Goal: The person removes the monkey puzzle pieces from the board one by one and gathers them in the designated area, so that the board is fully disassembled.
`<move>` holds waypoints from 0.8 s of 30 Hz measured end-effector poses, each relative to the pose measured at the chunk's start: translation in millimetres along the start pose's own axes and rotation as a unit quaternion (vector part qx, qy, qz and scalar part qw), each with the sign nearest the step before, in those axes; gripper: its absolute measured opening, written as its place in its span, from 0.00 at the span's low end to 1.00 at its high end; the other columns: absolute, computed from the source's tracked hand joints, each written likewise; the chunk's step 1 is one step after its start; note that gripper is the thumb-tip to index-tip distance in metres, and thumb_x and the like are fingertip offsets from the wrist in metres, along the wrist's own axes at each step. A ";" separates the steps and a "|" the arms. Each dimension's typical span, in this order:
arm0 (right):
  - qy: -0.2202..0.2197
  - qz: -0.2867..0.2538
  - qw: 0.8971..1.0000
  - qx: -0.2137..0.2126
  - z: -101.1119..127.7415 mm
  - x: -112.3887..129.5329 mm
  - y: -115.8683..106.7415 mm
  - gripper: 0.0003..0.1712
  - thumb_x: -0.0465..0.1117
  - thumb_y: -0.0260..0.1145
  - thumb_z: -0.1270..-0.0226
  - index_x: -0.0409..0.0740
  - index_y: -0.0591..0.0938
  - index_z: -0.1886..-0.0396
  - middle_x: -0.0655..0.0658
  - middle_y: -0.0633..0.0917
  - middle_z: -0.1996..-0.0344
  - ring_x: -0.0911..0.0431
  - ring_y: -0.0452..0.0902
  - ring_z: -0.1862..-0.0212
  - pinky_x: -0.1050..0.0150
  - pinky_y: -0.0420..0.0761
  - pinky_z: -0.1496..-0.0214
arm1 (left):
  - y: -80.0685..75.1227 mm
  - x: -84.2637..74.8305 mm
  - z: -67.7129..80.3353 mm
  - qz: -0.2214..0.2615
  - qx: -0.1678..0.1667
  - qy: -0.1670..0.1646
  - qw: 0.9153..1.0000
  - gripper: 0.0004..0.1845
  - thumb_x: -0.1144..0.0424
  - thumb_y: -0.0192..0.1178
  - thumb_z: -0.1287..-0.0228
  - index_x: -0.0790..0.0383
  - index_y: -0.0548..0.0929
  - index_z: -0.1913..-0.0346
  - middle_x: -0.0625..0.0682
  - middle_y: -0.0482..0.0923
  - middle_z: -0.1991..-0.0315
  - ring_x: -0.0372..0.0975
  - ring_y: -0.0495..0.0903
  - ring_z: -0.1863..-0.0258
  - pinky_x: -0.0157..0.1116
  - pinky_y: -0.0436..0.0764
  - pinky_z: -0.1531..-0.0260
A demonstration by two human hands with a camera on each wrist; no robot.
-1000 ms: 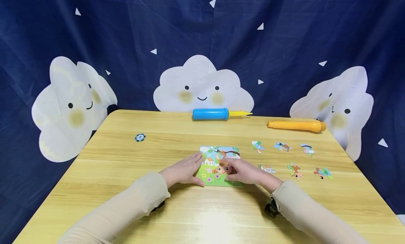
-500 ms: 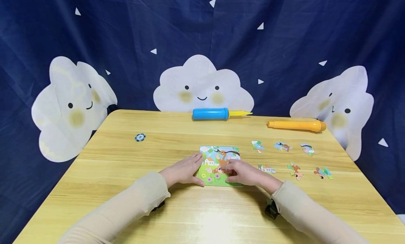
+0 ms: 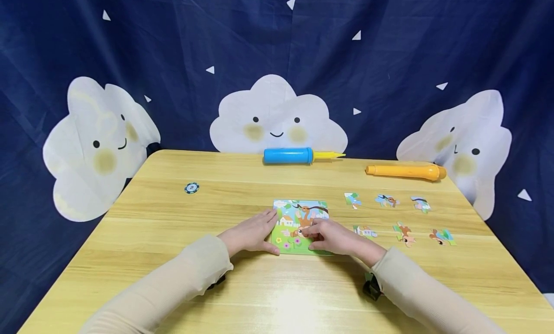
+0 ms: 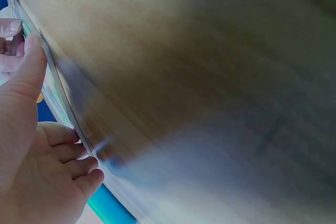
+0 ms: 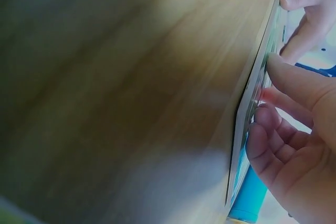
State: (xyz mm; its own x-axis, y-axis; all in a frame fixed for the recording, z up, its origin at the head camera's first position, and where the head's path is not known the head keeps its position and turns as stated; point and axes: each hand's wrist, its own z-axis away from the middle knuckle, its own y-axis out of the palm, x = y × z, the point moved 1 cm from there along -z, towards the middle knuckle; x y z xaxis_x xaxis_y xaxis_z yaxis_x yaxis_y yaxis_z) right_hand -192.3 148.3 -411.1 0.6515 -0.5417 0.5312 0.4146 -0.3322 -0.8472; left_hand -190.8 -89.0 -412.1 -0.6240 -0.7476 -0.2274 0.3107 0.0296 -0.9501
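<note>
A jigsaw puzzle [image 3: 287, 240] with a monkey, a house and flowers lies flat on the table. My left hand [image 3: 253, 232] rests at its left edge, thumb at the near corner and fingers stretched along the side. Over the puzzle's right half, my right hand [image 3: 331, 235] touches the picture with thumb and index fingertip. The right wrist view shows the other fingers of the right hand [image 5: 294, 140] bent beside the board's edge. Part of the monkey's face is hidden under the right hand. No piece appears lifted off the board.
Several loose puzzle pieces [image 3: 404, 234] lie in two rows to the right. Along the back edge are a blue and yellow hand pump [image 3: 287, 156] and an orange stick-shaped toy [image 3: 404, 172]. A poker chip [image 3: 192, 188] lies at the left on the wooden table [image 3: 207, 295].
The right index fingertip has slid down from the monkey's upper body onto its face, pressing on the picture. The left hand and the loose pieces have stayed put.
</note>
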 end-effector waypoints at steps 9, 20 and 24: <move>-0.004 0.008 1.000 -0.010 0.9 0.4 1.3 0.22 0.34 0.70 0.46 0.32 0.80 0.51 0.51 0.74 0.71 0.60 0.66 0.73 0.71 0.71 0.74 | -0.2 -0.4 0.7 0.003 0.000 0.002 1.000 0.52 0.37 0.56 0.45 0.75 0.51 0.32 0.66 0.44 0.30 0.52 0.44 0.31 0.41 0.48 0.34; -0.005 0.013 1.000 -0.027 0.4 -0.2 4.1 0.16 0.33 0.69 0.46 0.37 0.82 0.56 0.52 0.74 0.73 0.58 0.65 0.73 0.70 0.69 0.74 | -0.7 -0.5 0.9 0.005 0.004 -0.001 1.000 0.52 0.37 0.56 0.45 0.74 0.51 0.31 0.65 0.43 0.30 0.52 0.43 0.31 0.41 0.48 0.34; -0.008 0.011 0.999 -0.031 0.1 -0.5 3.7 0.16 0.33 0.70 0.47 0.38 0.82 0.57 0.51 0.74 0.73 0.58 0.66 0.72 0.69 0.69 0.74 | -1.1 -0.8 1.4 0.003 0.004 0.001 1.000 0.52 0.37 0.56 0.45 0.74 0.51 0.31 0.65 0.44 0.30 0.52 0.44 0.31 0.41 0.49 0.34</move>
State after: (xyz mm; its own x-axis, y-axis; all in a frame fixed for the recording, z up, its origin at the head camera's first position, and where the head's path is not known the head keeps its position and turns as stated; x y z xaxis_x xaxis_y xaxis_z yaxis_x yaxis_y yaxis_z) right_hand -191.1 147.4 -414.5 0.6710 -0.5371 0.5112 0.3594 -0.3675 -0.8578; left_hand -189.7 -89.3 -410.6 -0.6234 -0.7462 -0.2335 0.3197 0.0293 -0.9471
